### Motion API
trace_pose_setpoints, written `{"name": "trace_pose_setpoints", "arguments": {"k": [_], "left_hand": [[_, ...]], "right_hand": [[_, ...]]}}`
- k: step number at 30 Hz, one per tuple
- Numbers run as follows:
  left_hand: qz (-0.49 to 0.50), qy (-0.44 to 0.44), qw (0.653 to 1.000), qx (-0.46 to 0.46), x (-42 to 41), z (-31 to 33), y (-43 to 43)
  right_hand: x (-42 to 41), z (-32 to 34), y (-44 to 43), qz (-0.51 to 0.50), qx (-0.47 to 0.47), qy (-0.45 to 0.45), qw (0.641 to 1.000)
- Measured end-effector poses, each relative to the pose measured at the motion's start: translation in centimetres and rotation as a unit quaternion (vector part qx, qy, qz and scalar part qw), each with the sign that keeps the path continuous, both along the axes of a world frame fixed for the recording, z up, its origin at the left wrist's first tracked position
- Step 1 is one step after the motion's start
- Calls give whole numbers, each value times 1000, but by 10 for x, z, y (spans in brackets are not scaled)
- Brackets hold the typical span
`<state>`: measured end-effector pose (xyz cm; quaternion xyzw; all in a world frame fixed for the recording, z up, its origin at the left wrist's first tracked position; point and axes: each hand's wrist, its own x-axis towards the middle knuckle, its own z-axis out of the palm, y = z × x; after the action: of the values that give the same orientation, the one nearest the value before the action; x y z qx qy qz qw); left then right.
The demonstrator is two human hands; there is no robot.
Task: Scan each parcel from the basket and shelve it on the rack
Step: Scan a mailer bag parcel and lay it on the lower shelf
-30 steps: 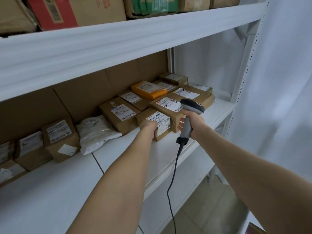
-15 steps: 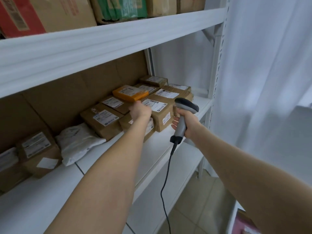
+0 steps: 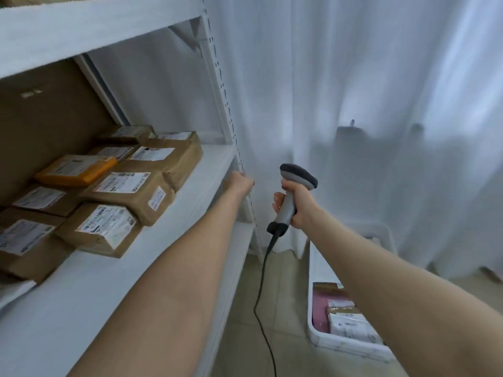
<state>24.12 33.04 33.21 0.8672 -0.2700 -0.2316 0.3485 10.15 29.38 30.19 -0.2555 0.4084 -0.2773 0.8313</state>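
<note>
Grips the scanner (image 3: 298,177) by its handle with the right hand (image 3: 298,206), fingers wrapped fully round, the head pointing toward the curtain (image 3: 367,91). Holds the left hand (image 3: 240,184) at the front right corner of the shelf (image 3: 81,295), just beside the upright post (image 3: 221,104) of the rack (image 3: 95,31). Shows only the back of that hand, fingers curled away from view, so cannot tell whether closed on the post or empty; perhaps only touching it.

On the left part of the shelf, well apart from the left hand: brown parcels (image 3: 106,229), the nearest close to the front edge, and an orange parcel (image 3: 76,170) further back. Down on the floor, under the right forearm: white basket (image 3: 324,340), partly covered by the arm, with packets (image 3: 351,326) inside, labels too blurred to read. From the scanner handle, a dark cable (image 3: 255,308) running down past the lower edge.
</note>
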Motion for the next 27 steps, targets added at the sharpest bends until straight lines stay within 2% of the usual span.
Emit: {"name": "trace_pose_setpoints", "arguments": {"k": [11, 17, 27], "left_hand": [[-109, 46, 985, 125, -158, -87, -146], [-123, 75, 977, 154, -240, -146, -220], [-160, 88, 958, 221, -287, -290, -280]], "right_hand": [[-160, -90, -120, -110, 125, 51, 985], [-249, -146, -196, -155, 157, 74, 973], [-301, -288, -241, -195, 247, 121, 941]]}}
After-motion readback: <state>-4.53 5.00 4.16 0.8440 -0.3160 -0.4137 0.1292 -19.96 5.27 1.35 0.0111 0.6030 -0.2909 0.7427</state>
